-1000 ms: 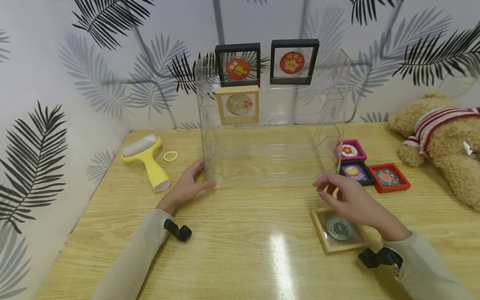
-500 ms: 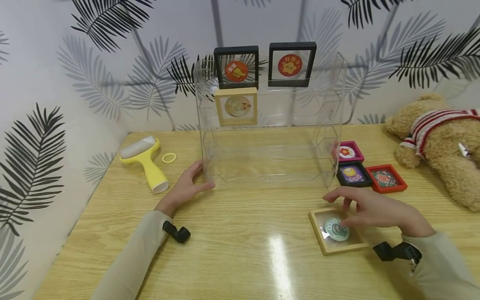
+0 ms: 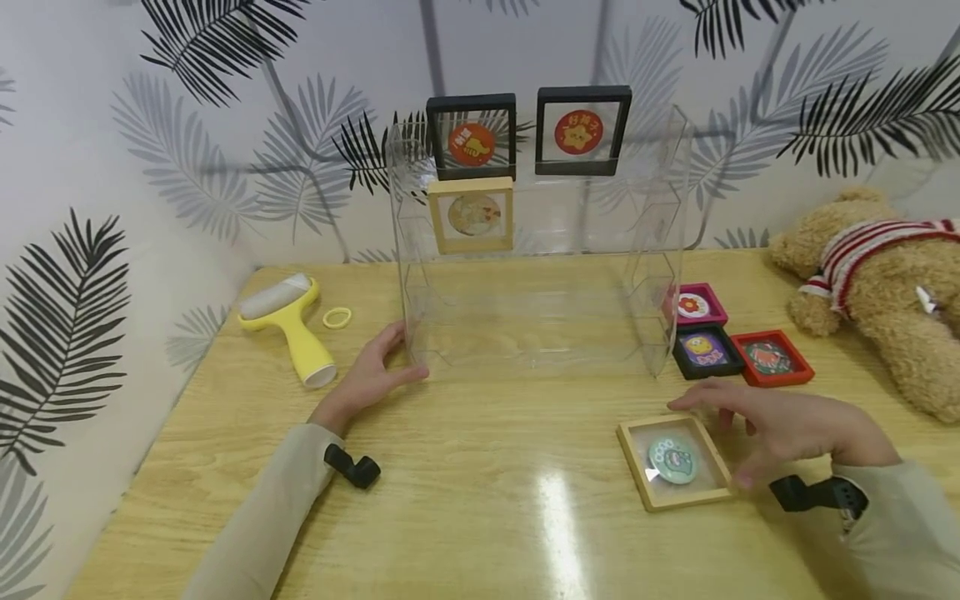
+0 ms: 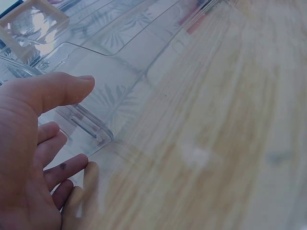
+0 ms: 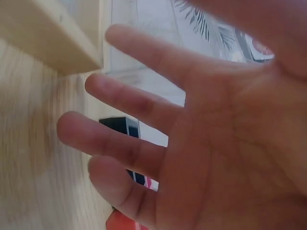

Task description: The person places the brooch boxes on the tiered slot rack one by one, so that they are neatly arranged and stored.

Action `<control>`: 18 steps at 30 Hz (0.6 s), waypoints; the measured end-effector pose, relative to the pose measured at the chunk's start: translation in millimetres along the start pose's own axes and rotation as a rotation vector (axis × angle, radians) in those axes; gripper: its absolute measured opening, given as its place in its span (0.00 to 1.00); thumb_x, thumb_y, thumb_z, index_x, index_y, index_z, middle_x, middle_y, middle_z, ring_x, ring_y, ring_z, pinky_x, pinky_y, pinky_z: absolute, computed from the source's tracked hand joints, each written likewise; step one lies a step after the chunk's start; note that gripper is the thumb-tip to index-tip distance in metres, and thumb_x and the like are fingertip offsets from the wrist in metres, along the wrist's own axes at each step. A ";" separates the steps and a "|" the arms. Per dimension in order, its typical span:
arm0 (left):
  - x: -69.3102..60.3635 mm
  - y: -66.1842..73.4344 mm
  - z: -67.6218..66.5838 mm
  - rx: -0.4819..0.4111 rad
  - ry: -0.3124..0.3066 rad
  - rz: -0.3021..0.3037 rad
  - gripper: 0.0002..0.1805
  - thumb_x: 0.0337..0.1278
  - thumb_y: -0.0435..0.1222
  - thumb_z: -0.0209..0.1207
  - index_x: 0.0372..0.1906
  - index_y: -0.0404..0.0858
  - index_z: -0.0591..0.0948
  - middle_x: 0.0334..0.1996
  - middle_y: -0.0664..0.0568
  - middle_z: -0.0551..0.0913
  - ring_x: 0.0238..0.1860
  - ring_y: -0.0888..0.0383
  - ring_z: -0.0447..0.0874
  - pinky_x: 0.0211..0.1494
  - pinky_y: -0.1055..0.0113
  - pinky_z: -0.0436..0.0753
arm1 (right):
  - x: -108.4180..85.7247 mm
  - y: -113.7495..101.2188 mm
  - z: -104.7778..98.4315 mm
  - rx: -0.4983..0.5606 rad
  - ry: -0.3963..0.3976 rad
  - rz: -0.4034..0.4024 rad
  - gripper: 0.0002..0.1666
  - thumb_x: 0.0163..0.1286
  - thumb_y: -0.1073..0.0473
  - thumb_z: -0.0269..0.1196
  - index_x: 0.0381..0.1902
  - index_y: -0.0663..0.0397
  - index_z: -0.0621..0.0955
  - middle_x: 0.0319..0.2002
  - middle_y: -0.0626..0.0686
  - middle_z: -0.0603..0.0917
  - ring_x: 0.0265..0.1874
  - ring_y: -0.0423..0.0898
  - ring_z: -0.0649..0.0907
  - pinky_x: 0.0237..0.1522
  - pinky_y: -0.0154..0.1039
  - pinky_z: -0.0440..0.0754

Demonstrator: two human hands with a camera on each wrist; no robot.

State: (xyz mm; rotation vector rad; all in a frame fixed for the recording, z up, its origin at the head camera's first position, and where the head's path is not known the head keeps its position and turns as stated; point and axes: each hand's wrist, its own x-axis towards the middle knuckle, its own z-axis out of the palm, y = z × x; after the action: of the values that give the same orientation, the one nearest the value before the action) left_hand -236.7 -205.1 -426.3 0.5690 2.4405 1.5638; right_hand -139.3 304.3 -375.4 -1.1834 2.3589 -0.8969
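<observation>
Head view, wooden frame (image 3: 634, 468): we see it flat on the bench (image 3: 465, 500), just left of the right hand (image 3: 798, 429); its mint badge (image 3: 672, 461) bears marks too small for us to read.
Right hand: fingers spread, holding nothing; whether the thumb touches the frame, we cannot tell.
Left hand (image 3: 371, 379): loose, unclenched, beside the clear rack's (image 3: 534, 252) lower left side.
Purple badge (image 3: 703, 348): illegible lettering.
Orange badge (image 3: 471, 145): characters blurred.
Red star badge (image 3: 579, 132): we read 好孩子.

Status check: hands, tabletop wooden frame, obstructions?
Left hand beside acrylic rack. Right hand spread at wooden frame, contact unclear. Frame flat on table; nothing visibly blocking it.
</observation>
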 end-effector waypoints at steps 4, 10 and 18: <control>0.7 0.4 0.1 -0.009 0.003 -0.003 0.43 0.55 0.33 0.66 0.73 0.34 0.57 0.71 0.38 0.62 0.74 0.43 0.55 0.76 0.49 0.51 | 0.7 5.9 0.4 0.018 -0.003 -0.104 0.55 0.49 0.47 0.76 0.71 0.51 0.63 0.58 0.45 0.64 0.37 0.37 0.70 0.30 0.30 0.72; -0.3 -0.5 -0.2 -0.004 0.001 0.003 0.43 0.55 0.33 0.66 0.73 0.34 0.57 0.71 0.38 0.62 0.74 0.43 0.55 0.76 0.48 0.51 | 5.8 7.1 7.0 0.002 0.006 -0.156 0.55 0.48 0.39 0.74 0.69 0.53 0.64 0.54 0.50 0.63 0.38 0.35 0.70 0.33 0.29 0.72; -0.7 -1.5 -0.1 -0.017 0.001 0.011 0.42 0.55 0.32 0.66 0.73 0.36 0.58 0.71 0.39 0.63 0.73 0.44 0.56 0.76 0.48 0.51 | 11.7 -0.9 8.7 -0.057 -0.025 0.073 0.56 0.35 0.47 0.82 0.62 0.53 0.67 0.51 0.52 0.62 0.52 0.36 0.64 0.50 0.29 0.72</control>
State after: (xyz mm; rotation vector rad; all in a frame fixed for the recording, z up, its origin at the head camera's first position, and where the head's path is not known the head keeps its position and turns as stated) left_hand -236.4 -206.0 -427.7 0.5798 2.4266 1.5879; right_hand -140.7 291.2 -381.6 -1.1157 2.4059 -0.7918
